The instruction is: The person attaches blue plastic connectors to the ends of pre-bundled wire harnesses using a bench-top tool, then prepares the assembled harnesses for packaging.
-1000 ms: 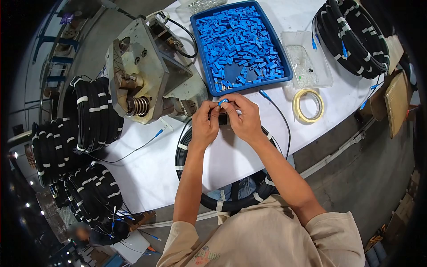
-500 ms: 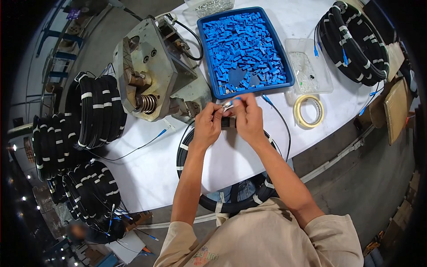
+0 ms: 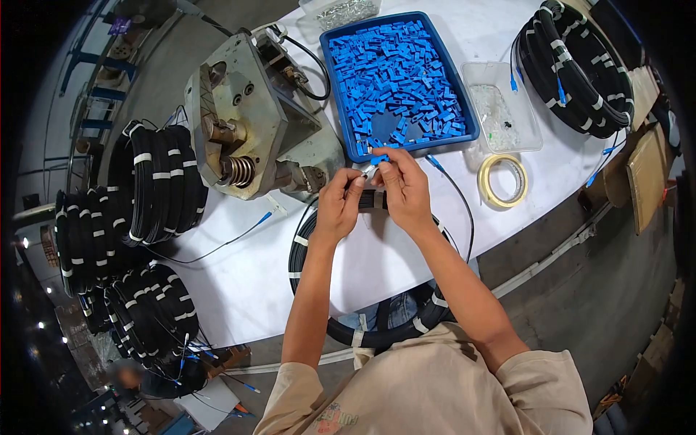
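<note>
My left hand (image 3: pixel 338 206) and my right hand (image 3: pixel 405 190) meet at the front edge of the blue tray (image 3: pixel 475 116). Between the right thumb and fingers is a small blue connector (image 3: pixel 378 159), with a whitish piece at its lower end. The left thumb and finger pinch the dark cable end just beside it; the fingers partly hide the join. Below both hands lies a coil of black cable (image 3: pixel 297 250) bound with white tape, reaching over the table edge towards my lap. Another blue-tipped cable end (image 3: pixel 434 162) sticks out right of my right hand.
Many blue connector pieces (image 3: pixel 395 72) fill the tray. A metal press (image 3: pixel 250 109) stands left. Tape roll (image 3: pixel 489 190) and a clear box of small parts (image 3: pixel 525 134) lie right. Taped cable coils (image 3: pixel 161 181) crowd the left; another coil (image 3: pixel 533 80) sits far right.
The blue connector between my fingers shows more clearly, and my right fingers have shifted slightly around it. Both hands stay in nearly the same place.
</note>
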`<action>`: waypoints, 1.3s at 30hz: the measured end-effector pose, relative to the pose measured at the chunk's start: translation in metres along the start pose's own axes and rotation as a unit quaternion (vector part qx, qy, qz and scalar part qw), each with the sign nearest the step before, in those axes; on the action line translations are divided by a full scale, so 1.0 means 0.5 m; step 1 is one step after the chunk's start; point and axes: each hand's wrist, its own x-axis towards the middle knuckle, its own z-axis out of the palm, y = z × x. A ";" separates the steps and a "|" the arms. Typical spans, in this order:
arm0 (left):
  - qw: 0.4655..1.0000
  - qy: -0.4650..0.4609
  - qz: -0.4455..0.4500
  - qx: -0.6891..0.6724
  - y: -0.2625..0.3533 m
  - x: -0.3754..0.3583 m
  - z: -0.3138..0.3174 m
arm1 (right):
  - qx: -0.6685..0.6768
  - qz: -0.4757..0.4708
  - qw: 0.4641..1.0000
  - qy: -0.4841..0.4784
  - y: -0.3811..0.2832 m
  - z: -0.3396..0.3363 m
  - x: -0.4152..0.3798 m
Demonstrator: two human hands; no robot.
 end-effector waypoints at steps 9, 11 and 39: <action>0.998 -0.015 -0.006 -0.053 -0.013 0.000 -0.001 | 0.024 -0.001 0.999 -0.025 -0.002 -0.002 0.003; 0.998 -0.002 -0.001 -0.066 -0.012 0.000 0.001 | 0.019 -0.001 0.999 -0.038 -0.002 -0.005 0.003; 0.998 0.039 0.018 -0.039 -0.012 -0.001 0.015 | 0.025 0.066 0.995 -0.064 0.005 -0.008 0.004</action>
